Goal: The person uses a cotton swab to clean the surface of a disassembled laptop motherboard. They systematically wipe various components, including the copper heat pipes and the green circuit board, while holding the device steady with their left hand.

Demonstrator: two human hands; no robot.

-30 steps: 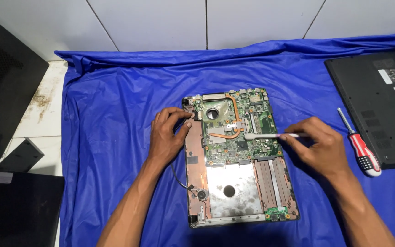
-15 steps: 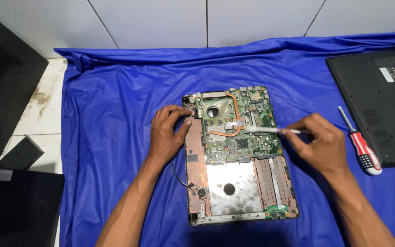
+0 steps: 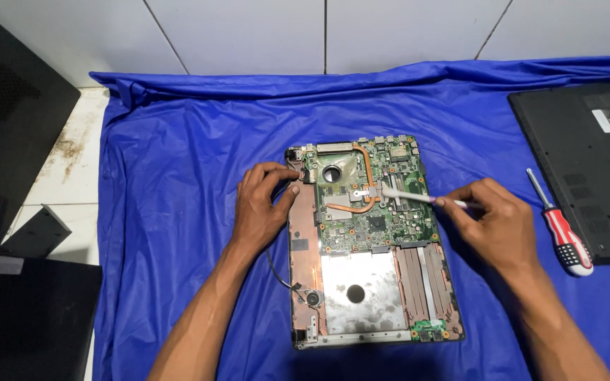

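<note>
Head view: right hand (image 3: 499, 226) grip pinches a white brush (image 3: 418, 197), lying crosswise, tip pointing left onto the motherboard (image 3: 375, 212).

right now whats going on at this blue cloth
A person is working on an opened laptop base lying on the blue cloth. The left hand rests on its left edge near the top corner. The right hand holds a thin white tool with its tip on the green board by the copper pipe. A red screwdriver lies to the right, beside a black cover.
</note>
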